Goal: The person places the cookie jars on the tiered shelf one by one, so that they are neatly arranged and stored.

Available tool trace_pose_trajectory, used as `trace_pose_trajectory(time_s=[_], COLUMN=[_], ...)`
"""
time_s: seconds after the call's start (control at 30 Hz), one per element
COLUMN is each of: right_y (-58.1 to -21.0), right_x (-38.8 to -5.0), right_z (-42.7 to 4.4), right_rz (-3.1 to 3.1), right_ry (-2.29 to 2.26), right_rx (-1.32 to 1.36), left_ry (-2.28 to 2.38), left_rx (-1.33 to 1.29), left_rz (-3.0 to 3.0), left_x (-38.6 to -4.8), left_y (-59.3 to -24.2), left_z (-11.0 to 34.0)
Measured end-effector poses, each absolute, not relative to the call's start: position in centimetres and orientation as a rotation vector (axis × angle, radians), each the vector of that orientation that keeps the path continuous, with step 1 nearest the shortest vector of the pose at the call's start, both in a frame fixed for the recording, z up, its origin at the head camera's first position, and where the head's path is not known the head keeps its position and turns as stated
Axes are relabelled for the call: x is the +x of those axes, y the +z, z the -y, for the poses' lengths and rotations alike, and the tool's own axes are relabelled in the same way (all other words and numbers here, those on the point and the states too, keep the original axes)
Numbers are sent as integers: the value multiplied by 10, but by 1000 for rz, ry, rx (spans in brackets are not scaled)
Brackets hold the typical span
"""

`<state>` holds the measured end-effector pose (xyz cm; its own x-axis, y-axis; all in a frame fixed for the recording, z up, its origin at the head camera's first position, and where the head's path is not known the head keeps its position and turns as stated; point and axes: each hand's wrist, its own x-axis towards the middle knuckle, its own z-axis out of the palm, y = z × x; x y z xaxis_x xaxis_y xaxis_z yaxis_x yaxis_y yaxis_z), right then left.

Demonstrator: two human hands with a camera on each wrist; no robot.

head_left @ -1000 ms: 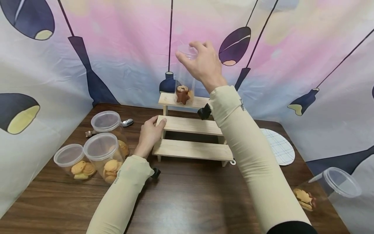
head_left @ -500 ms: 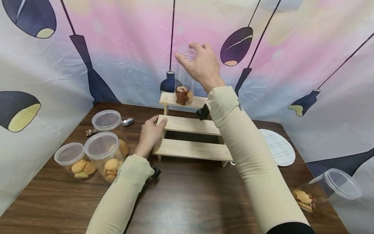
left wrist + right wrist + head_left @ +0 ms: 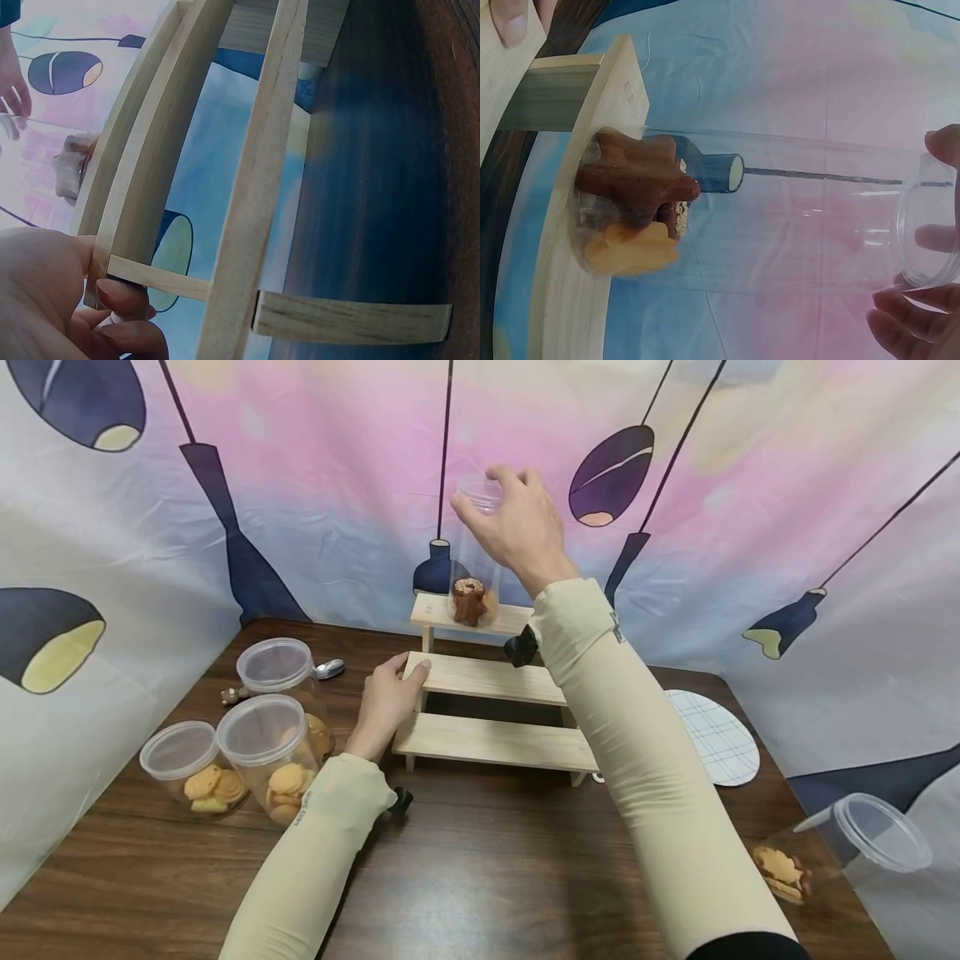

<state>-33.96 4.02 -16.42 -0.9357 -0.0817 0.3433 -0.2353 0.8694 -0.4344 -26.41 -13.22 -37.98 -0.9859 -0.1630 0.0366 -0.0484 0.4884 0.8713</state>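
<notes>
A three-step wooden stand (image 3: 495, 739) is set at the table's middle. My left hand (image 3: 386, 706) grips the left end of its middle step; in the left wrist view the thumb is above the board (image 3: 142, 172) and curled fingers are below. A tall clear plastic jar (image 3: 475, 547) stands upright on the top step (image 3: 438, 610). Brown and yellow cookies (image 3: 634, 180) lie at its bottom. Thumb and fingers of my right hand (image 3: 521, 527) hold the jar round its top. The right wrist view shows the fingertips (image 3: 900, 315) there, with the palm out of frame.
Three lidded cookie jars (image 3: 262, 731) cluster at the left, with a spoon (image 3: 328, 669) and a small brown object (image 3: 234, 696) behind them. At right are a round checked mat (image 3: 716, 739) and another cookie jar (image 3: 840, 839). A printed cloth (image 3: 337, 527) hangs behind the table.
</notes>
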Motion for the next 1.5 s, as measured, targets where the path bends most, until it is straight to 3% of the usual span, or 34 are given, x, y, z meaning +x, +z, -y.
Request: trace_pose_trajectory(time_s=[0.8, 1.5], right_y=[-155, -205], right_x=[-328, -272], right_z=[-53, -154], right_rz=[2799, 2624], right_ry=[637, 619], right_rx=[249, 388], left_ry=[-1510, -1525], left_rx=[168, 156], left_rz=[2604, 2622], left_x=[-263, -263], left_y=[-378, -382], left_z=[131, 125])
